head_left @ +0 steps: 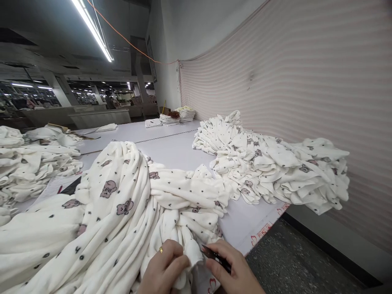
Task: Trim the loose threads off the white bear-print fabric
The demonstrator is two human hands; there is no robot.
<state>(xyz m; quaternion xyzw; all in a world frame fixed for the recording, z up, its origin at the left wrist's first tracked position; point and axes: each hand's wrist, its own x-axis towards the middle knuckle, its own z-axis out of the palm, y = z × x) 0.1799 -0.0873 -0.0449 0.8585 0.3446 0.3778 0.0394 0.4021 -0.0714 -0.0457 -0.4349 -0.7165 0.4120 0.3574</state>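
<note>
At the bottom of the head view, my left hand (167, 267), with a gold ring on one finger, is closed on the edge of a white fleecy fabric (186, 212) printed with bears and small dark marks. My right hand (231, 267) is wrapped round dark thread snips (218, 258), their tip pointing left toward the gathered edge. The tip lies close beside the fabric; I cannot tell whether it touches. A large draped heap of the same fabric (122, 204) rises to the left of both hands.
Another heap of printed fabric (275, 167) lies on the table (239, 224) at right, overhanging its edge. More white cloth (36, 163) is piled at left, by a paper sheet (50, 190). Folded stacks (185, 114) stand at the far end, near a striped curtain (290, 81).
</note>
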